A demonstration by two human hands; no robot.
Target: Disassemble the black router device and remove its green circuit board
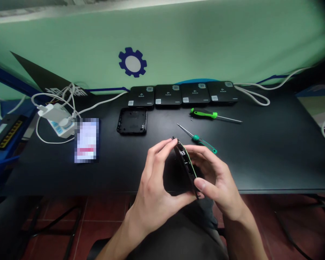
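My left hand (154,180) and my right hand (216,180) both grip a thin black device half with a green circuit board (186,167), held on edge above the near edge of the black table (260,159). Left fingers pinch its top and bottom corners; right fingers curl round the board side. An empty black case shell (132,121) lies further back on the table. A small green screwdriver (199,138) lies just beyond my right hand. A larger green-handled screwdriver (209,115) lies behind it.
Several closed black boxes (182,94) stand in a row against the green wall. A lit phone (86,140) lies at left beside a white power strip (56,117) with tangled cables. A white cable (256,94) loops at the back right.
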